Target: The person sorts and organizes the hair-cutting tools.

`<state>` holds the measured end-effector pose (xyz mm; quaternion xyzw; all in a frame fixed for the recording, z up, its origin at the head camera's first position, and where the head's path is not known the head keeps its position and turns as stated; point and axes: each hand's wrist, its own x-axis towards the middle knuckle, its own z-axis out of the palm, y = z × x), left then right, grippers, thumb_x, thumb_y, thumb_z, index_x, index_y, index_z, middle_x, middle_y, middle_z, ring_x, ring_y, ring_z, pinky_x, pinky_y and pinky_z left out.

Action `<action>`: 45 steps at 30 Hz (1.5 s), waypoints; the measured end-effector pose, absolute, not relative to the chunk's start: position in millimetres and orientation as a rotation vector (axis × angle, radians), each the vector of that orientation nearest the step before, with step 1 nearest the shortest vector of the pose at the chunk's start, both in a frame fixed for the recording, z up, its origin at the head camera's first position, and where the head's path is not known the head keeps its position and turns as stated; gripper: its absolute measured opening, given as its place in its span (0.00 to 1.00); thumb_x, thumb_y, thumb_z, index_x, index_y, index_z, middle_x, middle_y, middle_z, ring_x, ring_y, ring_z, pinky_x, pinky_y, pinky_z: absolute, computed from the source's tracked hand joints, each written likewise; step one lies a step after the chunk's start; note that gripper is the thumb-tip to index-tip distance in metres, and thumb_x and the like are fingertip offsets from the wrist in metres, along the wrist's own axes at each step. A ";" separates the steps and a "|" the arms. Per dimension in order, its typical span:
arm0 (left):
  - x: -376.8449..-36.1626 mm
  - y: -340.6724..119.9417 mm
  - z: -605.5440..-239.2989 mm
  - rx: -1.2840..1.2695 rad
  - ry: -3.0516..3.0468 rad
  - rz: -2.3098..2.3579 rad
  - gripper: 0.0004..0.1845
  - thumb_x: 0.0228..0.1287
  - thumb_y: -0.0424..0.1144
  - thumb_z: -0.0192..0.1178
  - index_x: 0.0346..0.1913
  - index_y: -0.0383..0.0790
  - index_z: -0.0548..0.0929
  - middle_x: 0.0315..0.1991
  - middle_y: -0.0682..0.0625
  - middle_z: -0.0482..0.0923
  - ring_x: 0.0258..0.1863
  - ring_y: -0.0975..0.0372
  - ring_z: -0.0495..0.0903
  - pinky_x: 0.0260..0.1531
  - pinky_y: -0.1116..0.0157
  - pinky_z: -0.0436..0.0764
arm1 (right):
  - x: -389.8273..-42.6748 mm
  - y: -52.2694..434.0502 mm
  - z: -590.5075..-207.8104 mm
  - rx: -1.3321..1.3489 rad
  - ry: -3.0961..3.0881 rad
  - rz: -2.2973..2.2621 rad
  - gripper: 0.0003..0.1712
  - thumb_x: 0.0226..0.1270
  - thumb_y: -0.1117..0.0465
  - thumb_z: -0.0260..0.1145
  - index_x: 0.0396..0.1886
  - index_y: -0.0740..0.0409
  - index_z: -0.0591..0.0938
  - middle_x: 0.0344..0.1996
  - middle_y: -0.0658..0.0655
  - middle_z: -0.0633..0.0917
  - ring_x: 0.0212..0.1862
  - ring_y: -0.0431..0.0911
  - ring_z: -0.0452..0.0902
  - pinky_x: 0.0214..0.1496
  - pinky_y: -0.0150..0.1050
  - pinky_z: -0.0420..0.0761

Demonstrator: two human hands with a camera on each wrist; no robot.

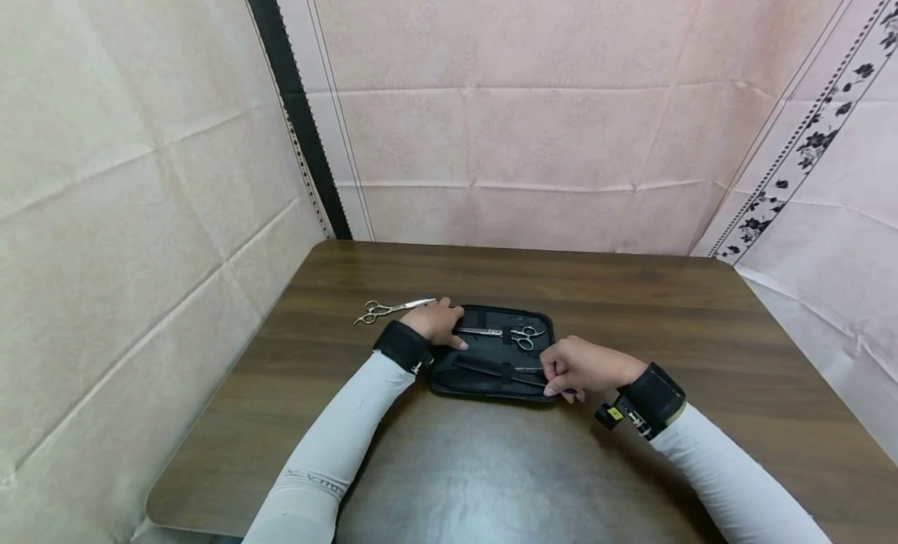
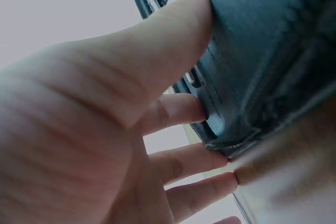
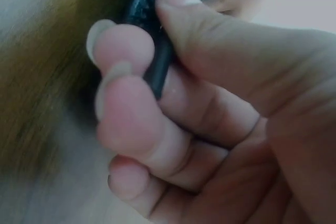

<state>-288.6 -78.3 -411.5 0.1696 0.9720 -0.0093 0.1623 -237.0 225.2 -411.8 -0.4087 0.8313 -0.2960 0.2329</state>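
Pressing the case (image 1: 484, 350) with outstretched left grip (image 1: 436, 324); pinching the black tool (image 3: 159, 80) with right grip (image 1: 577, 365) at the case's right edge; could snag under strap (image 1: 507, 371) if twisted.

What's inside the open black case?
Scissors and a long dark tool under straps, with a metallic piece between them. The right hand covers part of the tool; the left hand covers a corner of the black case. Anything beneath is hidden.

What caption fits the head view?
Left hand and right hand at open black case on wooden table, loose scissors beside it.
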 end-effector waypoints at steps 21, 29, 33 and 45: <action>-287.7 -77.4 -417.7 0.498 2.759 -0.008 0.42 0.69 0.62 0.64 0.79 0.47 0.66 0.75 0.39 0.65 0.73 0.46 0.69 0.70 0.49 0.73 | -228.2 232.7 -407.3 -0.968 2.270 -0.697 0.10 0.67 0.66 0.73 0.27 0.56 0.81 0.18 0.51 0.87 0.19 0.45 0.83 0.26 0.40 0.86; -288.9 -79.6 -416.6 0.487 2.768 -0.011 0.42 0.68 0.62 0.64 0.79 0.47 0.67 0.74 0.40 0.66 0.72 0.47 0.70 0.70 0.49 0.73 | -231.8 237.7 -404.3 -1.040 2.273 -0.597 0.13 0.70 0.63 0.71 0.22 0.56 0.87 0.16 0.51 0.85 0.19 0.39 0.79 0.25 0.32 0.81; -287.8 -79.5 -415.5 0.488 2.760 -0.003 0.42 0.69 0.62 0.64 0.79 0.47 0.66 0.75 0.39 0.65 0.73 0.46 0.69 0.70 0.49 0.73 | -232.4 236.9 -406.8 -1.017 2.251 -0.550 0.13 0.71 0.64 0.69 0.24 0.56 0.85 0.20 0.48 0.84 0.24 0.38 0.78 0.29 0.31 0.78; -290.5 -80.0 -413.7 0.490 2.766 0.012 0.42 0.69 0.62 0.65 0.79 0.46 0.67 0.74 0.39 0.66 0.71 0.46 0.71 0.69 0.49 0.74 | -232.1 233.5 -406.6 -1.106 2.222 -0.540 0.14 0.71 0.70 0.66 0.23 0.57 0.81 0.22 0.44 0.81 0.26 0.35 0.77 0.32 0.30 0.78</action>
